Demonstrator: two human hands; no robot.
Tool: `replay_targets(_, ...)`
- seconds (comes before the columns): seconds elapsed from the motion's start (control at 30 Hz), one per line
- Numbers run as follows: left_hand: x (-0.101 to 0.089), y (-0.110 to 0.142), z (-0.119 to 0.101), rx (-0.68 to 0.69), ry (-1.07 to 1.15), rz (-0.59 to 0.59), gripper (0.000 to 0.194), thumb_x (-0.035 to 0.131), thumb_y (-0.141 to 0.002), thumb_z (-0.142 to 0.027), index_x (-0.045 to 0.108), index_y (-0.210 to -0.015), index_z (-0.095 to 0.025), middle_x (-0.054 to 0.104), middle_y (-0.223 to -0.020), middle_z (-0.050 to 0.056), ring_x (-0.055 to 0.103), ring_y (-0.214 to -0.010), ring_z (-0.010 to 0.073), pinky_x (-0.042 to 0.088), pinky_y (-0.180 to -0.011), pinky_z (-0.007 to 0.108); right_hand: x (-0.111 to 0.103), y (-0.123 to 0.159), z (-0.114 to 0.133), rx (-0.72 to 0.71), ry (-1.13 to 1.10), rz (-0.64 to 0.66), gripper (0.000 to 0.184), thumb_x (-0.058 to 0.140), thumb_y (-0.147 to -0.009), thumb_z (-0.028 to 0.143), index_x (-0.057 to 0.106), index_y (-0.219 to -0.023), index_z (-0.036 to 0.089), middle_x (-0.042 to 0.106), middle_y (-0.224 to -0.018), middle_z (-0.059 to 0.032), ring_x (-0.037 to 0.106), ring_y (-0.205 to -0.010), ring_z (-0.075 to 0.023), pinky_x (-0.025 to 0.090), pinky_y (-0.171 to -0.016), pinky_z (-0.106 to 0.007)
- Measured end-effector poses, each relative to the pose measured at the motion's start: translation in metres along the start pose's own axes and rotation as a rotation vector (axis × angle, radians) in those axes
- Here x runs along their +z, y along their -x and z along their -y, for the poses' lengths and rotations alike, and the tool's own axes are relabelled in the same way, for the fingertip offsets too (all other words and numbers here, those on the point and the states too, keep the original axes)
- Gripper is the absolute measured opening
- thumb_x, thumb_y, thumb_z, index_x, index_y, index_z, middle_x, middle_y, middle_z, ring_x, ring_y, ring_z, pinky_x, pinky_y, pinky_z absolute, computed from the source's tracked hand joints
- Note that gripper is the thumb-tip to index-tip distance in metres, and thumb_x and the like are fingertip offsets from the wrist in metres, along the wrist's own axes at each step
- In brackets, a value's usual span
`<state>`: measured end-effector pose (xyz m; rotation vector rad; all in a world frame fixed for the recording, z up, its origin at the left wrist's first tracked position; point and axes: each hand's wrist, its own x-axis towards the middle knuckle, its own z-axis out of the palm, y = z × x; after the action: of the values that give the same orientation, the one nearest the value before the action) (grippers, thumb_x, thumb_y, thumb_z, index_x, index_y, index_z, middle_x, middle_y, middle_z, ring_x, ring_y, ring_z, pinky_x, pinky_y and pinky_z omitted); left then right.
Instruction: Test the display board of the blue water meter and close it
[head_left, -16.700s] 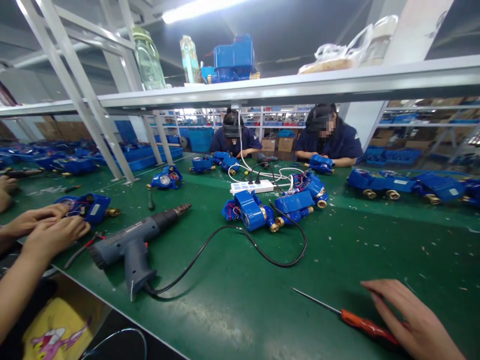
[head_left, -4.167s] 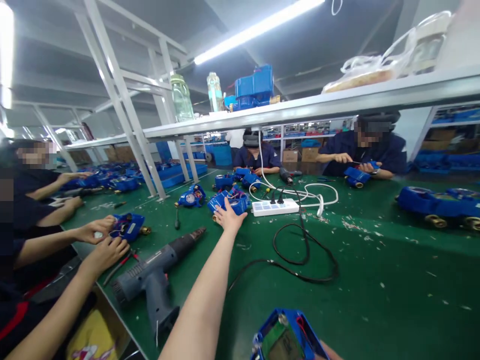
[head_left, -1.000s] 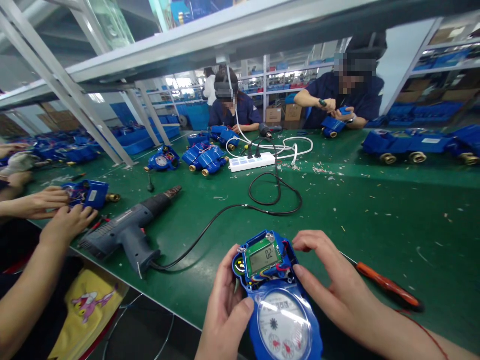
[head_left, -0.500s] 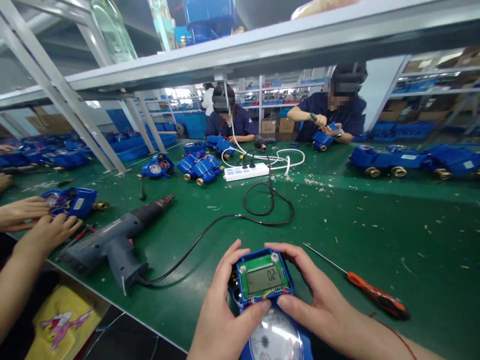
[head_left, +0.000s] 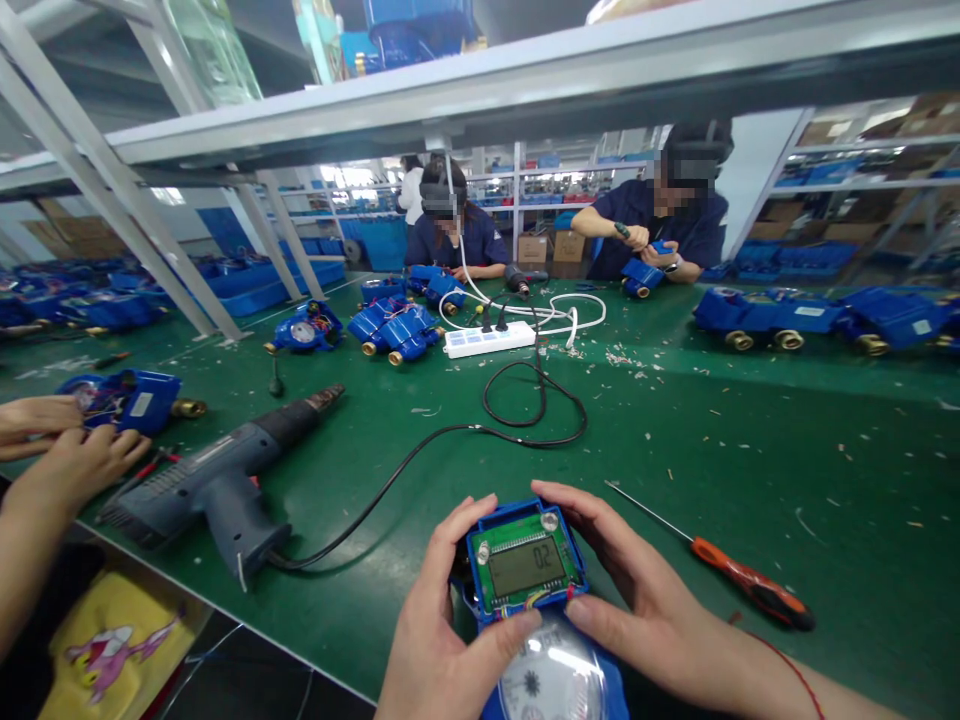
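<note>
Low in the head view, a blue water meter [head_left: 555, 668] has a round clear dial and an opened display housing at its far end. A green circuit board [head_left: 480, 540] with a lit-up LCD reading 0.2 sits in that housing, thin coloured wires along its near edge. My left hand [head_left: 450, 620] wraps the housing's left side, thumb by the wires. Around the right side closes my right hand [head_left: 637, 590], thumb at the near right corner. The meter's lower end is cut off by the frame. Right of my right hand lies an orange-and-black screwdriver [head_left: 750, 582].
A grey heat gun [head_left: 225, 480] lies to the left, its black cable running to a white power strip [head_left: 491, 340]. More blue meters [head_left: 397, 328] stand farther back. Another person's hands [head_left: 82, 450] work on a meter at left. A shelf [head_left: 480, 95] crosses overhead; two co-workers sit opposite.
The view has shifted slightly. Both my hands keep their hold on the meter, with the display housing tilted a little differently.
</note>
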<state>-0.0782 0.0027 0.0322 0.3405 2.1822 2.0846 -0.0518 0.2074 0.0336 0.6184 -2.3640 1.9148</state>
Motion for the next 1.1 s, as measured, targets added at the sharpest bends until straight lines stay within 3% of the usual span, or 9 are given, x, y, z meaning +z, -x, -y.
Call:
replay_targets(0.13, -0.003, 0.001, -0.002, -0.010, 0.214, -0.012, 0.060, 0.085, -0.061, -0.034, 0.061, -0.116, -0.032, 0.052, -0.139, 0.004, 0.046, -0.129, 0.0301, 0.045, -0.102, 0.035, 0.003, -0.002, 0.004, -0.040, 0.123, -0.043, 0.055, 0.058, -0.094, 0.043, 0.034, -0.140, 0.026, 0.026, -0.147, -0.0110, 0.024, -0.137, -0.0260, 0.026, -0.113, -0.046)
replay_targets(0.27, -0.010, 0.000, 0.000, -0.003, 0.255, 0.007, 0.062, 0.086, -0.060, -0.036, 0.059, -0.116, -0.030, 0.053, -0.138, 0.006, 0.050, -0.125, 0.0295, 0.048, -0.096, 0.032, 0.006, -0.004, 0.013, -0.050, 0.162, 0.003, 0.042, 0.057, -0.094, 0.041, 0.043, -0.131, 0.028, 0.033, -0.141, -0.0095, 0.029, -0.133, -0.0242, 0.032, -0.109, -0.043)
replay_targets(0.37, -0.017, -0.008, 0.004, -0.015, 0.314, 0.105, 0.062, 0.085, -0.063, -0.038, 0.056, -0.117, -0.033, 0.048, -0.143, 0.006, 0.054, -0.120, 0.0276, 0.050, -0.088, 0.028, 0.010, 0.000, 0.020, -0.097, 0.190, -0.014, 0.037, 0.056, -0.093, 0.032, 0.043, -0.128, 0.032, 0.032, -0.139, -0.0061, 0.026, -0.133, -0.0228, 0.033, -0.108, -0.043)
replay_targets(0.53, -0.028, -0.029, 0.004, -0.058, 0.263, 0.347, 0.059, 0.078, -0.072, -0.038, 0.050, -0.124, -0.037, 0.050, -0.140, 0.005, 0.050, -0.124, 0.0279, 0.044, -0.097, 0.033, 0.018, 0.010, 0.021, -0.154, 0.280, -0.168, 0.041, 0.055, -0.091, 0.026, 0.042, -0.129, 0.038, 0.032, -0.133, -0.0041, 0.031, -0.128, -0.0229, 0.038, -0.104, -0.042)
replay_targets(0.7, -0.030, -0.028, -0.014, -0.178, 0.092, 0.414, 0.065, 0.064, -0.084, -0.044, 0.036, -0.141, -0.029, 0.050, -0.138, 0.010, 0.045, -0.129, 0.0274, 0.032, -0.109, 0.037, 0.021, 0.013, 0.011, -0.178, 0.350, -0.210, 0.045, 0.052, -0.089, 0.022, 0.042, -0.131, 0.035, 0.033, -0.130, -0.0066, 0.031, -0.126, -0.0260, 0.041, -0.100, -0.044)
replay_targets(0.83, -0.022, -0.020, -0.025, -0.172, 0.121, 0.406, 0.097, 0.066, -0.068, -0.070, 0.025, -0.145, -0.026, 0.052, -0.133, 0.014, 0.048, -0.124, 0.0349, 0.040, -0.102, 0.042, 0.020, 0.014, 0.011, -0.198, 0.347, -0.207, 0.040, 0.052, -0.087, 0.019, 0.045, -0.125, 0.030, 0.036, -0.126, -0.0073, 0.034, -0.122, -0.0255, 0.042, -0.099, -0.042)
replay_targets(0.9, -0.016, -0.018, -0.028, -0.157, 0.039, 0.365, 0.104, 0.070, -0.063, -0.070, 0.022, -0.144, -0.026, 0.057, -0.124, 0.013, 0.055, -0.116, 0.0335, 0.043, -0.096, 0.040, 0.020, 0.016, 0.012, -0.210, 0.341, -0.193, 0.038, 0.051, -0.086, 0.016, 0.048, -0.121, 0.028, 0.037, -0.125, -0.0073, 0.035, -0.121, -0.0245, 0.043, -0.099, -0.041)
replay_targets(1.0, -0.008, -0.019, -0.031, -0.160, -0.018, 0.236, 0.090, 0.076, -0.065, -0.058, 0.032, -0.137, -0.025, 0.064, -0.110, 0.009, 0.063, -0.100, 0.0273, 0.046, -0.088, 0.033, 0.021, 0.018, 0.013, -0.242, 0.346, -0.181, 0.035, 0.051, -0.086, 0.016, 0.052, -0.119, 0.027, 0.037, -0.129, -0.0077, 0.033, -0.124, -0.0253, 0.042, -0.101, -0.042)
replay_targets(1.1, -0.007, -0.018, -0.028, -0.168, 0.188, 0.115, 0.077, 0.078, -0.063, -0.051, 0.044, -0.127, -0.025, 0.068, -0.102, 0.006, 0.066, -0.094, 0.0271, 0.049, -0.084, 0.033, 0.020, 0.018, 0.013, -0.259, 0.378, -0.172, 0.034, 0.052, -0.087, 0.016, 0.052, -0.119, 0.028, 0.043, -0.129, -0.0068, 0.030, -0.128, -0.0267, 0.038, -0.105, -0.048)
